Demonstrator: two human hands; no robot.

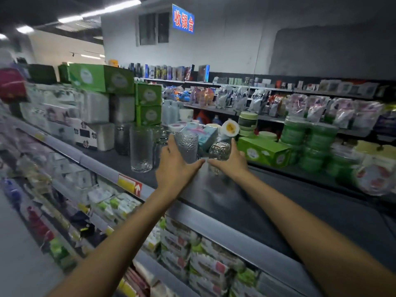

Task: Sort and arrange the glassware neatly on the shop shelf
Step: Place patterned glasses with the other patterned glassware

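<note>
On the dark top shelf my left hand grips a tall textured clear glass from its left side. My right hand holds a shorter, rounder patterned glass from the right. Both thumbs point inward and nearly meet between the two glasses. A tall ribbed glass stands free just left of my left hand. Behind it are a darker glass and more clear glassware, partly hidden.
Green boxes and stacked green tubs crowd the shelf's right side. White and green tissue packs are piled at the back left. The shelf's front rail carries a yellow-red price tag. Lower shelves hold packaged goods.
</note>
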